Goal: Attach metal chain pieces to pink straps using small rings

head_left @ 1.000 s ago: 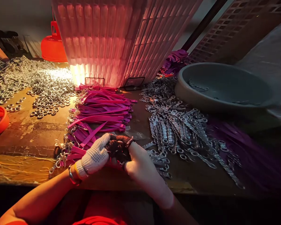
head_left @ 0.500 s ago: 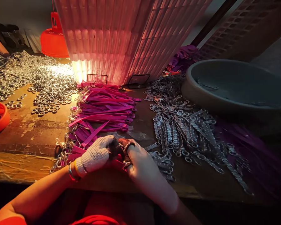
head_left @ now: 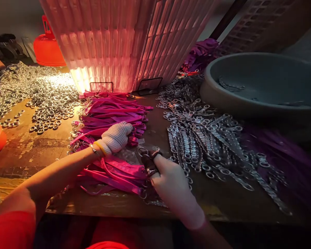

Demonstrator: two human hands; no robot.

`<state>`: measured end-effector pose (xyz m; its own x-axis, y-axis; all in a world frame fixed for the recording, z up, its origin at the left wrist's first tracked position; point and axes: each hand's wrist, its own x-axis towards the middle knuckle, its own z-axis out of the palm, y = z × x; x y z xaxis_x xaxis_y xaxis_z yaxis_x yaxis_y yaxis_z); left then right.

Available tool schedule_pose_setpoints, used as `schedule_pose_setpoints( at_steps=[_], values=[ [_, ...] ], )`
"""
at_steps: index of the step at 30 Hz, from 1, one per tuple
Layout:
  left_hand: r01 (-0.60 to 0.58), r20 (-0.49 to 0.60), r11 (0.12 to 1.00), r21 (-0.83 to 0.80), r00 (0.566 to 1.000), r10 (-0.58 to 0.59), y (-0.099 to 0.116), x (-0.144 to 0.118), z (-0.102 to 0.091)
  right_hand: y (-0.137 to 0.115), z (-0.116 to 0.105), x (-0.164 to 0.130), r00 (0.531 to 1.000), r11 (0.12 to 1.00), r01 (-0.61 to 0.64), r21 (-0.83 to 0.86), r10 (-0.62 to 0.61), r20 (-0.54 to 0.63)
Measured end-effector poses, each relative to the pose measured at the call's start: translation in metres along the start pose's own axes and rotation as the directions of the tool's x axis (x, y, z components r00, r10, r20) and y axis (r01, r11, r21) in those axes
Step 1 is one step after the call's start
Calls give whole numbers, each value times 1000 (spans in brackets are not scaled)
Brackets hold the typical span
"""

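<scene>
My left hand [head_left: 118, 136], in a white dotted knit glove, reaches across the magenta straps [head_left: 114, 116]. Its fingers are curled at the right-hand ends of the straps, closed on one; the fingertips are partly hidden. My right hand [head_left: 168, 180] is closed, lower and to the right, with dark coverings on the thumb and index finger. A metal ring [head_left: 142, 151] sticks out at those fingertips; the rest of what they grip is hard to make out. Between my hands and the table edge lies a nearer bunch of magenta straps [head_left: 119, 173], with metal fittings at its ends.
Heaped metal rings [head_left: 52, 90] lie at the left under a red lamp [head_left: 49, 50]. Metal chain strips [head_left: 197, 138] are piled at the right beside a large grey basin [head_left: 223, 100]. A ribbed translucent panel [head_left: 101, 48] stands at the back. An orange bowl [head_left: 0, 138] sits far left.
My hands were together over the straps and have come apart. The left moved up and forward onto the straps; the right moved slightly right. The camera view has shifted slightly.
</scene>
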<state>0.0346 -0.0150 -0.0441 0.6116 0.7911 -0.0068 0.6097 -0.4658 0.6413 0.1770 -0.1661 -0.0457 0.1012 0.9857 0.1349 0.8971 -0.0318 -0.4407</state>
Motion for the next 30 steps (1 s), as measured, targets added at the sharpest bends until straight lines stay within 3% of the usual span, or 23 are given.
schedule_pose_setpoints(
  at_steps=[2, 3, 8, 10, 12, 15, 17, 19, 22, 25, 27, 30],
  values=[
    [-75, 62, 936, 343, 996, 57, -3, 22, 2, 4, 0, -1, 1000, 994, 3, 114, 0, -23],
    [-89, 91, 902, 422, 994, 55, -5, 28, 4, 6, 0, -1, 999, 987, 2, 158, 3, -33],
    [-83, 74, 899, 430, 996, 57, -8, 23, 9, 11, 0, -4, 999, 967, -26, 252, 35, -33],
    [-111, 24, 965, 238, 994, 108, -3, 8, 2, 11, 0, -5, 999, 968, -23, 250, 29, -21],
    [-77, 23, 990, -115, 996, 80, 5, -13, -7, 9, 0, -5, 999, 969, 19, 247, -8, -43],
    [152, 193, 833, -532, 980, -56, 19, -49, -19, 1, 0, -7, 988, 967, 129, 219, -107, -110],
    [255, 265, 739, -624, 958, -107, 27, -70, -23, -7, 0, -8, 976, 972, 186, 147, -166, -139],
    [289, 275, 707, -646, 952, -137, 30, -86, -23, -15, 0, -10, 960, 973, 228, 21, -221, -171],
    [268, 266, 739, -618, 956, -125, 31, -98, -19, -25, 0, -15, 930, 944, 272, -189, -308, -200],
    [114, 192, 854, -508, 981, -16, 30, -105, -10, -28, 2, -20, 906, 901, 293, -319, -369, -210],
    [7, 155, 936, -353, 987, 51, 28, -109, -1, -26, 5, -24, 905, 891, 291, -349, -375, -203],
    [-35, 142, 988, -149, 988, 57, 22, -116, 12, -22, 10, -31, 923, 908, 265, -324, -336, -186]
  ],
)
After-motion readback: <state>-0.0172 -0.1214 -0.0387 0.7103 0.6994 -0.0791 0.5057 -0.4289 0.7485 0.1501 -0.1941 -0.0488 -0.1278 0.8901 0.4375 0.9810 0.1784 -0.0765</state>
